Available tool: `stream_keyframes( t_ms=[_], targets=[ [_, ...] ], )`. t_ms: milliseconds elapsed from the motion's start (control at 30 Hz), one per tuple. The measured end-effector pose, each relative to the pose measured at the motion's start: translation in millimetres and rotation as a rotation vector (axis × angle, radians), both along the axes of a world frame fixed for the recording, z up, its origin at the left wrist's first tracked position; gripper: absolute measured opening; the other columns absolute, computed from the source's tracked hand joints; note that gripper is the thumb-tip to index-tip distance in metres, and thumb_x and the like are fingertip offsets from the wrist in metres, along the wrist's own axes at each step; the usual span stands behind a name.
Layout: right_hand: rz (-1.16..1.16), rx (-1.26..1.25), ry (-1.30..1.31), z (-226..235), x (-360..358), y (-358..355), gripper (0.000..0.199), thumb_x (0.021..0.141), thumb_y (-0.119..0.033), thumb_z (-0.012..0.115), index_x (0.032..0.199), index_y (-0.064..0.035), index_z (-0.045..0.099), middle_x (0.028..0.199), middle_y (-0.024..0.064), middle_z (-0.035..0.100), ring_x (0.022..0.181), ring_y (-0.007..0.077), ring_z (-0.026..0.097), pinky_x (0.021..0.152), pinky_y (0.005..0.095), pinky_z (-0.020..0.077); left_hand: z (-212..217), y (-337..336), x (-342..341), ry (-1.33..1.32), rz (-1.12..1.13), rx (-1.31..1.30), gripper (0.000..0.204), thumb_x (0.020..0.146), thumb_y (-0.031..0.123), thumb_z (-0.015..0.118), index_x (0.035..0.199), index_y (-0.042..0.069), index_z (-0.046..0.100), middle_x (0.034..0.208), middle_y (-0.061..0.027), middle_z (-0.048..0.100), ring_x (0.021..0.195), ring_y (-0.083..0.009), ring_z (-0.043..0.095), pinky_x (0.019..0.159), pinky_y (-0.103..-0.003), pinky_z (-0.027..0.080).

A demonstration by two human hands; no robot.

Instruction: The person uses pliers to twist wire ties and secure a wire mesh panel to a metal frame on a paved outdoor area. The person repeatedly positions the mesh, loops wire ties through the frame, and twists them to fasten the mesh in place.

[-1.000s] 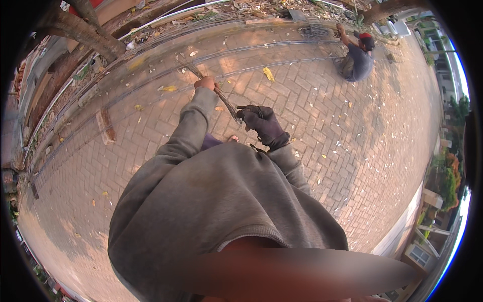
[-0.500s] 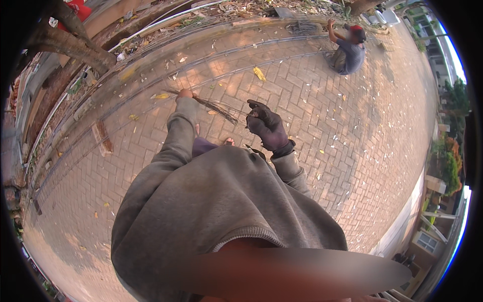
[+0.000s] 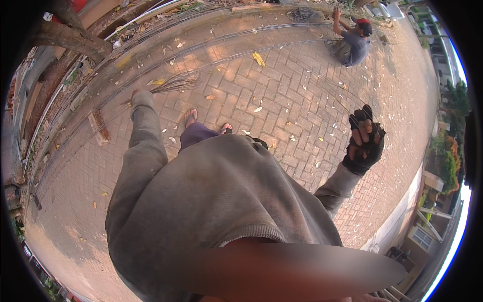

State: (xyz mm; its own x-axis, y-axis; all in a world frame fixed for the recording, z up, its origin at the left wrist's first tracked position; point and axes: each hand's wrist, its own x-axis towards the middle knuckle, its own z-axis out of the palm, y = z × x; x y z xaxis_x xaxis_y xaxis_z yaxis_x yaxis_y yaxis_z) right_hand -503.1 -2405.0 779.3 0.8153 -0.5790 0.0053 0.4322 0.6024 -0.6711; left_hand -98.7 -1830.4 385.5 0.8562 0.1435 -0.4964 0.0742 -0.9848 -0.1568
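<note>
Out to the left, my bare left hand (image 3: 135, 94) is closed around one end of a bundle of thin wires (image 3: 177, 82). The loose part of that bundle fans out to the right, above the pavers. My right hand (image 3: 365, 137), in a dark, torn glove with fingertips showing, is raised at the right. Its fingers are curled, and a few thin wire strands (image 3: 343, 103) run from it up and to the left. The two hands are far apart, with my feet in sandals (image 3: 190, 117) below and between them.
A person in a cap (image 3: 356, 44) sits on the paving at the far right, arms raised. Long metal bars (image 3: 216, 38) lie along the kerb. A brick-like block (image 3: 99, 127) rests at the left, near a tree trunk (image 3: 75, 43). Yellow leaves (image 3: 258, 59) dot the pavers.
My hands have moved apart: the left went left with the wire bundle, the right swung right and turned with a few strands. The seated person's arms have risen a little.
</note>
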Motion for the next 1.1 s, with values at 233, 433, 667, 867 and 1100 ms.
stream_keyframes(
  t_ms=[233, 433, 667, 867, 1100],
  targets=[
    [-0.166, -0.613, 0.44, 6.4, -30.1, -48.4, 0.032, 0.102, -0.028, 0.057, 0.104, 0.0028, 0.066, 0.082, 0.0071, 0.061, 0.071, 0.0168, 0.054, 0.099, 0.0393, 0.0484, -64.0, 54.7, -30.4, 0.128, -0.557, 0.258, 0.029, 0.096, 0.026, 0.058, 0.107, 0.012, 0.081, 0.111, -0.0141, 0.077, 0.106, -0.0315, 0.074, 0.088, -0.047, 0.056],
    [-0.012, -0.516, 0.323, -26.6, 6.7, -35.4, 0.027, 0.098, -0.019, 0.064, 0.111, 0.0038, 0.065, 0.09, 0.0084, 0.068, 0.081, 0.0212, 0.068, 0.103, 0.0416, 0.0479, -94.2, -85.7, -89.1, 0.227, -0.336, 0.059, 0.043, 0.105, 0.041, 0.044, 0.123, 0.016, 0.074, 0.12, -0.008, 0.075, 0.111, -0.0288, 0.072, 0.094, -0.042, 0.055],
    [0.106, -0.695, 0.425, -25.7, 29.1, -6.1, 0.025, 0.095, -0.018, 0.067, 0.111, 0.0007, 0.065, 0.09, 0.0059, 0.067, 0.082, 0.0158, 0.066, 0.105, 0.041, 0.0484, -95.4, -166.2, -106.5, 0.082, 0.305, -0.672, 0.033, 0.097, 0.025, 0.058, 0.125, 0.009, 0.07, 0.121, -0.0166, 0.073, 0.112, -0.0358, 0.069, 0.095, -0.042, 0.055],
    [0.374, -1.115, 0.609, -14.0, 82.6, 57.5, 0.014, 0.095, -0.01, 0.065, 0.103, 0.0011, 0.066, 0.085, 0.0045, 0.066, 0.069, 0.0089, 0.057, 0.078, 0.0303, 0.0528, 58.9, -216.8, -164.6, -0.242, 0.611, -1.445, 0.085, 0.072, 0.028, 0.089, 0.143, -0.003, 0.053, 0.131, -0.0241, 0.065, 0.118, -0.0364, 0.065, 0.1, -0.043, 0.052],
    [0.985, -1.464, 0.099, -59.0, 164.9, 287.4, 0.011, 0.091, -0.005, 0.07, 0.101, -0.0002, 0.07, 0.096, 0.0106, 0.07, 0.086, 0.0264, 0.068, 0.085, 0.0361, 0.0555, 254.2, -97.9, -237.5, -0.463, -0.41, -1.499, 0.069, 0.084, 0.017, 0.077, 0.148, 0.012, 0.051, 0.115, -0.0169, 0.068, 0.1, -0.0355, 0.066, 0.084, -0.049, 0.052]
  ],
)
